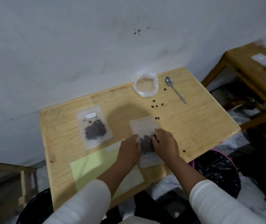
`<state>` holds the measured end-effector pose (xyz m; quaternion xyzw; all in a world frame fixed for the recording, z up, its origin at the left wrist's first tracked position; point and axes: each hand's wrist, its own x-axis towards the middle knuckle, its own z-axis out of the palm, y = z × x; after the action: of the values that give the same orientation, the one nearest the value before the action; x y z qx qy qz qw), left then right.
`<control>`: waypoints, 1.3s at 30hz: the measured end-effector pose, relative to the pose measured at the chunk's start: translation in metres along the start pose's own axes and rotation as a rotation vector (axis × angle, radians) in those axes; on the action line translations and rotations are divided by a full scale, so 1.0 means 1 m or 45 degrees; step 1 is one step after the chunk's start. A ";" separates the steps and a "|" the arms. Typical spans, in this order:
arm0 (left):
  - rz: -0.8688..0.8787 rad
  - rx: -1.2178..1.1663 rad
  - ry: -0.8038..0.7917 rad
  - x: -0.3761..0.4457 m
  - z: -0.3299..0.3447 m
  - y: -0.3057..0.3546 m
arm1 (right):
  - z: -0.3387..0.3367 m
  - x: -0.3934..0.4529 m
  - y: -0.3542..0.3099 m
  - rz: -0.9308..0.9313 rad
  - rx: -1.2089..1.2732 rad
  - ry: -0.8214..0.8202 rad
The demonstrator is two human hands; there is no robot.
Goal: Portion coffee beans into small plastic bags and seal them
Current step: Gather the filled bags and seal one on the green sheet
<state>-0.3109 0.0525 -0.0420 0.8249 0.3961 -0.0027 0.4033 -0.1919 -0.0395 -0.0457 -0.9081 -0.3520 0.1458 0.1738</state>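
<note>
- Pale wood is what you are working on: a small table (193,113) set against a white wall (64,46).
- Your left hand (129,149) and right hand (165,143) lie on either side of a frosted plastic bag (143,125) flat on the table, with the dark coffee beans (146,142) heaped inside it between your hands.
- Both hands press against the bag where the beans sit; your fingers curve round the heap, but whether they actually pinch the plastic or only push on it cannot be told.
- A second filled bag (95,125) with a white label lies flat to your left, well apart from your hands.
- At the far edge sits a crumpled clear bag (145,84), rolled open, and just beside it to the right a metal spoon (175,88).
- Loose beans (155,106) are scattered on the wood between that open bag and the one under your hands; one more lies near the table's right edge.
- A pale green sheet (93,165) lies under your left forearm.
- A bin lined with black plastic (216,172) stands beside the table at your right.
</note>
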 end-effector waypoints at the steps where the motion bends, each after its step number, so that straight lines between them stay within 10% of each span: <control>1: -0.008 -0.033 0.013 0.000 -0.001 0.001 | 0.000 0.001 0.000 -0.010 0.008 0.031; 7: -0.049 -0.304 0.210 -0.002 -0.022 0.006 | -0.017 0.008 -0.022 -0.067 0.360 0.183; 18: -0.134 -0.857 0.393 -0.029 -0.084 -0.050 | -0.005 -0.009 -0.093 -0.203 0.802 -0.258; 29: -0.184 -0.878 0.522 -0.076 -0.086 -0.102 | 0.034 -0.032 -0.058 -0.240 -0.099 -0.296; 39: -0.182 -0.923 0.506 -0.095 -0.086 -0.110 | 0.048 -0.036 -0.061 -0.263 -0.110 -0.265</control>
<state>-0.4753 0.0880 -0.0262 0.5845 0.4977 0.2679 0.5821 -0.2715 -0.0119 -0.0584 -0.8536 -0.4658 0.2050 0.1112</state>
